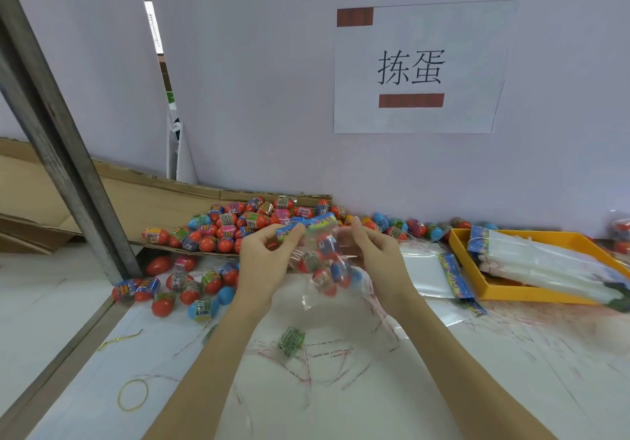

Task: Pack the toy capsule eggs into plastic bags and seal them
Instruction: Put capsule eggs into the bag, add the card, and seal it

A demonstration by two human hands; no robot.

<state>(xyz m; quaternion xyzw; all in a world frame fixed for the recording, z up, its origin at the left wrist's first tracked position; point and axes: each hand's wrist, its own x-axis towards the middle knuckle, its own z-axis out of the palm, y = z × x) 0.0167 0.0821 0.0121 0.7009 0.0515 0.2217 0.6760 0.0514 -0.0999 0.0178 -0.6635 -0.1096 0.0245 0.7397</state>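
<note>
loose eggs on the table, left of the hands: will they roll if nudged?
Probably. The loose eggs are smooth, rounded capsules lying on their sides on a flat white table, so a nudge likely sends them wobbling off. The printed wrap bands may add slight grip. Likely light, hollow plastic.

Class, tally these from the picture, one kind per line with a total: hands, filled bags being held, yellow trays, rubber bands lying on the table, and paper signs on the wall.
Hands: 2, left hand and right hand
Filled bag: 1
Yellow tray: 1
Rubber band: 1
Paper sign: 1
Total: 6
</note>
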